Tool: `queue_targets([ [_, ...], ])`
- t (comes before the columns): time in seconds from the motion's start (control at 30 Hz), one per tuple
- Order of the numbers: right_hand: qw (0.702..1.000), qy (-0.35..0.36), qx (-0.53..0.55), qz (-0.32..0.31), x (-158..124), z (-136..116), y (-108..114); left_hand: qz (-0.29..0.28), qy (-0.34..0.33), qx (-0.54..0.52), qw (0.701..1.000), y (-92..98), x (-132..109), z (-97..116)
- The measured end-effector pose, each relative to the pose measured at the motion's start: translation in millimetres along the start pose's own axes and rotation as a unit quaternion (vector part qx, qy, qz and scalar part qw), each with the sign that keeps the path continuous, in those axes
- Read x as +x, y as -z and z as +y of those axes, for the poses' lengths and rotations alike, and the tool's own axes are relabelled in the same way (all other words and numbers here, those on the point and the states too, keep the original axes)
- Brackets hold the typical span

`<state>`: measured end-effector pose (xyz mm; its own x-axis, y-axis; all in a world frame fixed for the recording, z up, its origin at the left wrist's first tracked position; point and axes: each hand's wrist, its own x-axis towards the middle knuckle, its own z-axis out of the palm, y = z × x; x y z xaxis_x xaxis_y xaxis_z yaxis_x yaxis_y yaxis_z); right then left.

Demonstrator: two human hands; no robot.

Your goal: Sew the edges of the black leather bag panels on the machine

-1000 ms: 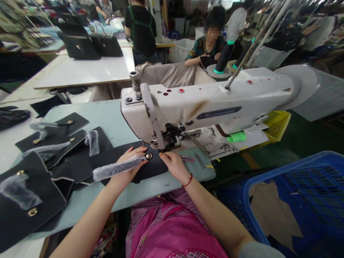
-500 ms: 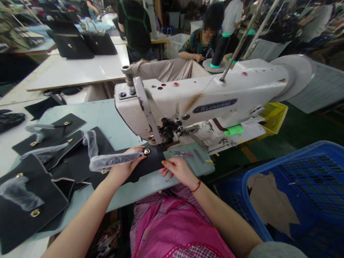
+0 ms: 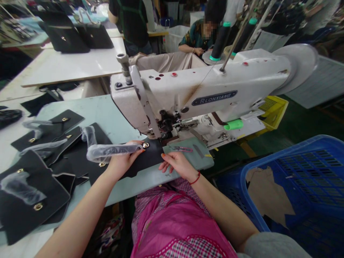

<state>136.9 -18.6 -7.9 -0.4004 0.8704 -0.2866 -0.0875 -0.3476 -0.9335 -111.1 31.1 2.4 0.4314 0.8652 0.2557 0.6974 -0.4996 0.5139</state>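
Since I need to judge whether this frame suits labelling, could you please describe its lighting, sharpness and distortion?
Head view: the light is even and soft, with only faint shadows under the left hand and right hand. The sewing machine and black panel are sharp, though the panel shows little surface detail. Wide-angle distortion stretches things near the edges, such as the blue crate, and the top corners are smeared.
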Motion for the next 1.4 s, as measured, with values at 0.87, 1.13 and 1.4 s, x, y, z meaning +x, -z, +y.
queue_targets([
  [0.87,0.989,0.074,-0.082,0.102,6.6,36.9,-5.6,0.001,-0.147,0.11,0.983,0.8,1.5,-5.4],
  [1.13,0.992,0.063,-0.066,0.088,9.8,28.2,-3.4,0.011,-0.145,0.114,0.983,3.6,5.5,-3.6],
  [1.4,0.994,0.059,-0.054,0.076,20.3,13.6,-1.3,-0.017,-0.09,0.13,0.987,11.3,19.5,-7.0],
])
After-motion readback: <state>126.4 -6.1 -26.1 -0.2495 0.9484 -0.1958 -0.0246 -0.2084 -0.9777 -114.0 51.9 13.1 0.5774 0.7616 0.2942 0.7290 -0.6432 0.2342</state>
